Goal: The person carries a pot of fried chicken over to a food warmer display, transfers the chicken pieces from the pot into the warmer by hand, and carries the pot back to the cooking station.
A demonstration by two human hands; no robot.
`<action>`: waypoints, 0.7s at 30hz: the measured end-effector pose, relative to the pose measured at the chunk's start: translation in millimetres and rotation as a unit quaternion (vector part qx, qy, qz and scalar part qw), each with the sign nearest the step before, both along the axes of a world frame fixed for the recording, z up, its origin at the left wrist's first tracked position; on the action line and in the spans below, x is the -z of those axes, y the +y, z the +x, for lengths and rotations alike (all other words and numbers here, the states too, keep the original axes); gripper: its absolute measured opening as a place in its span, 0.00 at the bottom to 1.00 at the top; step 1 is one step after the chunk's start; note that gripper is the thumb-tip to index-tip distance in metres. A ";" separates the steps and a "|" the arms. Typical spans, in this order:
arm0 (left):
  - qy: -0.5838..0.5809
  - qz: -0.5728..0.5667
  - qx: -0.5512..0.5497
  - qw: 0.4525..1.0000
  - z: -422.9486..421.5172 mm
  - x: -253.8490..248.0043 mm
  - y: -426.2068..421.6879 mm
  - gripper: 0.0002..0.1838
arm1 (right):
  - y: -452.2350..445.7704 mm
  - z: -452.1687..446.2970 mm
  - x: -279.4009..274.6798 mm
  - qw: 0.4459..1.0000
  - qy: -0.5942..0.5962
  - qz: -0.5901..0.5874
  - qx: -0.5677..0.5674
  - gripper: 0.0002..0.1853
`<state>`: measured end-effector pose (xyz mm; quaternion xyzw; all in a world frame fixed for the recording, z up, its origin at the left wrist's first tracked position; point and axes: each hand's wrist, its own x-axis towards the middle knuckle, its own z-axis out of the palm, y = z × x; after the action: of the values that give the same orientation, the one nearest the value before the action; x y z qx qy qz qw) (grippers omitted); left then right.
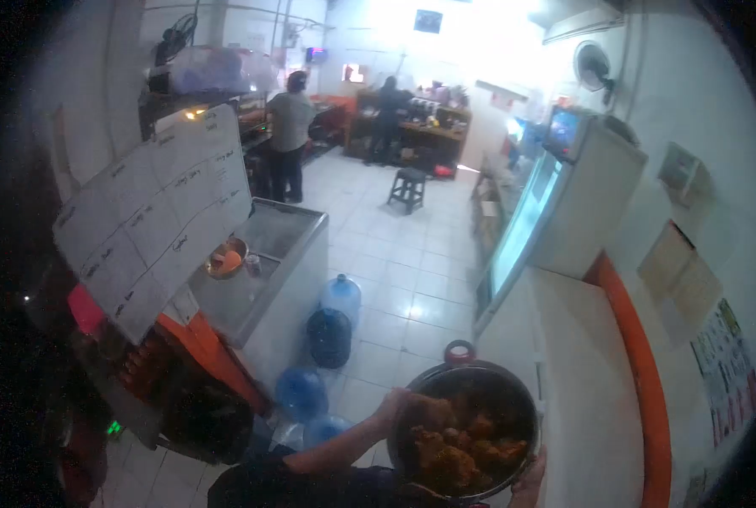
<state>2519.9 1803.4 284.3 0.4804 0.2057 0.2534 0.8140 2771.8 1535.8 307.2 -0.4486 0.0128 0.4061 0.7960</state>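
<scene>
A round metal pot with pieces of browned food inside is held low in front of me. My left hand grips its left rim, fingers against the metal. At the lower right side of the pot, my right hand is wrapped round the edge, partly cut off by the frame. A red round thing sits at the pot's far edge.
Left are a whiteboard, a chest freezer with a bowl on top, and blue water jugs. Two people stand farther off near a stool. A glass-door fridge and white counter line the right.
</scene>
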 end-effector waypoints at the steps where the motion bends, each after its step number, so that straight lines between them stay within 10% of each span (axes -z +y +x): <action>1: 0.007 -0.001 -0.011 1.000 26.1 24.6 27.8 0.20 | 22.4 11.8 -11.4 0.999 -0.024 -0.037 -0.007 0.34; 3: -0.089 -0.269 -0.030 0.958 73.0 71.0 82.9 0.20 | 76.0 53.2 -7.9 0.999 0.004 -0.042 -0.027 0.34; 6: -0.127 -0.302 -0.027 0.944 127.5 58.6 151.2 0.17 | 173.3 113.5 -22.0 0.989 0.023 -0.139 -0.034 0.34; 9: -0.073 -0.140 -0.088 0.984 159.2 -29.7 194.7 0.16 | 279.9 195.6 -19.1 0.984 -0.107 0.006 -0.145 0.33; 11: 0.000 -0.100 -0.140 0.985 181.1 -73.4 231.6 0.13 | 329.8 248.9 -8.0 0.989 0.017 -0.049 -0.137 0.31; 14: 0.060 -0.115 -0.211 0.969 208.2 -91.7 315.0 0.11 | 472.5 269.9 -65.1 0.966 -0.142 -0.090 -0.197 0.36; 21: 0.005 -0.227 -0.394 0.890 276.9 -65.9 493.7 0.18 | 715.5 376.2 22.6 0.936 -0.012 -0.004 -0.353 0.30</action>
<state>2796.8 2297.1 350.2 0.1630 0.4344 0.4974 0.7330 3148.0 2251.3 284.7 -0.4326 -0.1543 0.6551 0.5999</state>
